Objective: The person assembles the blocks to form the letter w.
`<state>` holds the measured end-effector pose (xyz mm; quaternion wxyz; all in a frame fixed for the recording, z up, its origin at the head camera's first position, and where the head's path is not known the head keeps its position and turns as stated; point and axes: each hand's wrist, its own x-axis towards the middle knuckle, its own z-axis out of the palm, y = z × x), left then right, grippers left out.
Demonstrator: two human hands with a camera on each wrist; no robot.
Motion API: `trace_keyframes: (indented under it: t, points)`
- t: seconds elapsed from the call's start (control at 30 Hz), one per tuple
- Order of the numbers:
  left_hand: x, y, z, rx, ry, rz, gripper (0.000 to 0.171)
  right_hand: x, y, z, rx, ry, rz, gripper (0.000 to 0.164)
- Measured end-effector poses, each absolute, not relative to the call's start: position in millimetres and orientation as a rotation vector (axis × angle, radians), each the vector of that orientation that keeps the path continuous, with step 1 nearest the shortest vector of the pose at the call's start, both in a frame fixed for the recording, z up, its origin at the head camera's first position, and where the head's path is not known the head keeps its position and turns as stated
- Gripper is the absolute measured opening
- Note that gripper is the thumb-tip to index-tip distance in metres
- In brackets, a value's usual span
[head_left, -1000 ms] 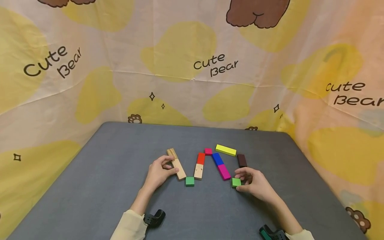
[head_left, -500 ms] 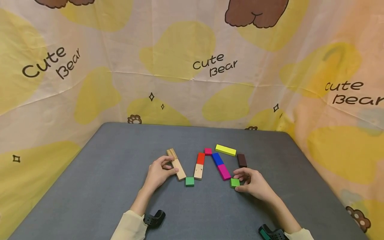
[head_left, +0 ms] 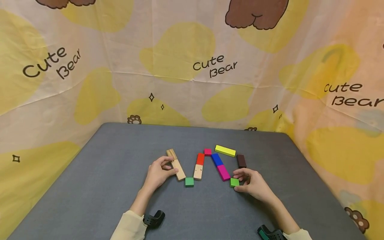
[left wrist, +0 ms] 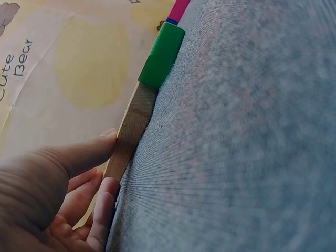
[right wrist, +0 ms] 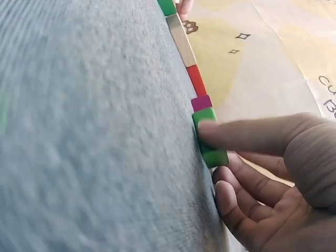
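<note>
My left hand (head_left: 159,171) is at the left end of a zigzag row of blocks. Its thumb and bent fingers hold a plain wooden block (head_left: 179,170), which lines up with another wooden block (head_left: 170,152) behind it. The left wrist view shows the thumb tip against the wood (left wrist: 131,134). My right hand (head_left: 255,183) pinches a light green block (head_left: 234,182) between thumb and fingers, close to the lower end of a magenta block (head_left: 223,173). In the right wrist view the thumb lies on the green block (right wrist: 216,157); its far side is hidden.
A darker green block (head_left: 189,182), a wooden block (head_left: 198,172), a red block (head_left: 200,159), a pink block (head_left: 207,152) and a blue block (head_left: 217,159) continue the zigzag. A yellow block (head_left: 225,150) and a dark brown block (head_left: 241,161) lie behind my right hand on the grey table (head_left: 135,143).
My right hand has shifted slightly left with the light green block, bringing it nearer the magenta block. My left hand and the other blocks stay in place.
</note>
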<state>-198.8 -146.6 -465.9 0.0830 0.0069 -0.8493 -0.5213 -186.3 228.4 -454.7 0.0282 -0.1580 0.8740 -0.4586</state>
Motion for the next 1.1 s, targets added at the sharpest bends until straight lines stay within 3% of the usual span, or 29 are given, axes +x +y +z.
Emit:
trace_keyframes:
  t: [0.47,0.77,0.97,1.1]
  points:
    - [-197.0,-149.2,-468.4,0.010,-2.528,-1.557,0.044,-196.6,231.3,-450.5,-0.468,2.841,-1.566,0.031]
    - [-198.6,-145.6,-468.0,-0.013,-2.527,-1.569,0.044,-258.8,266.3,-430.1,-0.597,2.736,-1.376,0.055]
    - [-197.8,-146.7,-467.2,0.009,-2.527,-1.577,0.044,-273.7,282.1,-438.0,-0.699,2.644,-1.304,0.066]
    - [-197.7,-147.9,-466.6,0.014,-2.524,-1.567,0.044,-280.3,280.3,-440.5,-0.622,2.631,-1.324,0.066]
